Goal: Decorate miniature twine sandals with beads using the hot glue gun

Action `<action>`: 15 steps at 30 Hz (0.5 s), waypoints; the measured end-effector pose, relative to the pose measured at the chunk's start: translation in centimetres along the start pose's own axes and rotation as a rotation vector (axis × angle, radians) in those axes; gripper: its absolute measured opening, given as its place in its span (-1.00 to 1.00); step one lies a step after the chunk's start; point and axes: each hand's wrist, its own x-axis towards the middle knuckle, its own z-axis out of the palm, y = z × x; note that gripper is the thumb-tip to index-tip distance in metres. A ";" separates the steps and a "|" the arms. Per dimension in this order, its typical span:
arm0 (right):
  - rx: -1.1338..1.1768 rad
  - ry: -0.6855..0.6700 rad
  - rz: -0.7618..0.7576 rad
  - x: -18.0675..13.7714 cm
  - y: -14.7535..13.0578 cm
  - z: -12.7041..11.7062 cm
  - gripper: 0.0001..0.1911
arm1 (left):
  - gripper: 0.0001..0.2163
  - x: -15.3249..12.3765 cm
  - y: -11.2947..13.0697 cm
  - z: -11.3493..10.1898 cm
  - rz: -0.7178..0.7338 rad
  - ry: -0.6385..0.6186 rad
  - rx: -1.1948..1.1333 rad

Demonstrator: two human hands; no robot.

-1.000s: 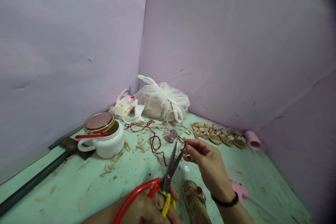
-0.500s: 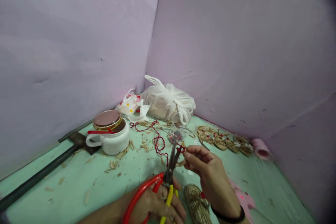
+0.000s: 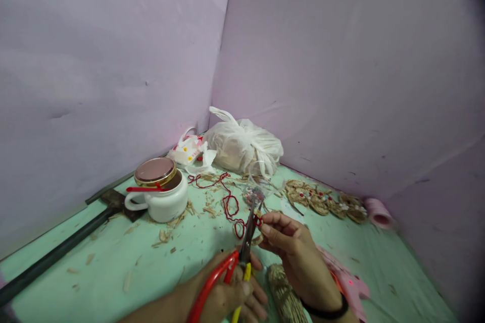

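My left hand (image 3: 227, 292) grips scissors (image 3: 247, 247) by their red and yellow handles, the blades pointing away from me and nearly together. My right hand (image 3: 293, 250), with a black band at the wrist, pinches a small tan woven piece (image 3: 258, 236) with red yarn on it, right beside the blades. How much of the piece lies between the blades I cannot tell. Loose red yarn (image 3: 230, 204) trails from near the blades across the green surface. Under my right hand lies a bundle of twisted straw cord (image 3: 282, 290).
On the left stand a white mug (image 3: 168, 204) with a lid (image 3: 155, 171) and a red stick on top, and a hammer (image 3: 76, 234). Behind are a tied plastic bag (image 3: 244, 144) and a packet (image 3: 186, 151). Rightward lie woven straw pieces (image 3: 318, 199), a pink roll (image 3: 379, 213) and a pink glue gun (image 3: 350, 282).
My right hand has moved a little left, bringing the small piece against the scissors. The blades have come closer together. The near end of the red yarn has shifted into a loop.
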 end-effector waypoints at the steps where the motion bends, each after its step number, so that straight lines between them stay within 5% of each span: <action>1: -0.002 -0.003 0.002 0.0 0.0 0.0 -0.72 | -0.50 0.0 0.1 0.1 0.000 0.012 0.004; 15: 0.003 0.001 -0.013 0.0 -0.2 -0.2 -0.73 | -0.49 -0.2 0.8 0.1 -0.040 0.107 0.103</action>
